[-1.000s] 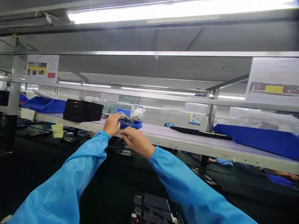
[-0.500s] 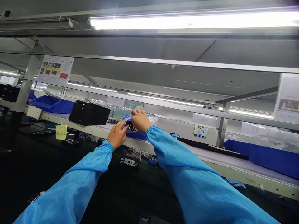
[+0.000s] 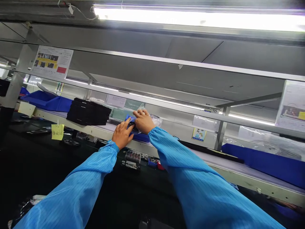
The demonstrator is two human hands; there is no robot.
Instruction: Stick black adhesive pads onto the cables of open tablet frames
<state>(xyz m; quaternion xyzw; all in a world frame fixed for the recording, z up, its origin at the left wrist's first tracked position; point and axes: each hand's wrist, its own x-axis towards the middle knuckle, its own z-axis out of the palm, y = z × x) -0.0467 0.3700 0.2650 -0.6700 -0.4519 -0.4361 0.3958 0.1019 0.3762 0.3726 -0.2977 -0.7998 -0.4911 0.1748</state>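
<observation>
Both my arms in blue sleeves reach up to a small blue bin (image 3: 142,137) on the raised shelf (image 3: 214,160). My left hand (image 3: 122,136) rests against the bin's front, fingers curled on a clear plastic bag (image 3: 132,123) with small dark parts. My right hand (image 3: 143,121) lies over the top of the bin, fingers bent down onto the same bag. Another clear bag (image 3: 156,120) sticks out behind my right hand.
A stack of black trays (image 3: 87,112) stands left of the bin, with blue bins (image 3: 47,102) further left. A long blue bin (image 3: 264,162) sits at the right. A yellow note (image 3: 57,131) hangs from the shelf edge. Small parts trays (image 3: 132,157) lie below on the dark bench.
My right hand rose from below the shelf edge onto the top of the bin. My left hand slid down to the bin's front. The view shifted slightly.
</observation>
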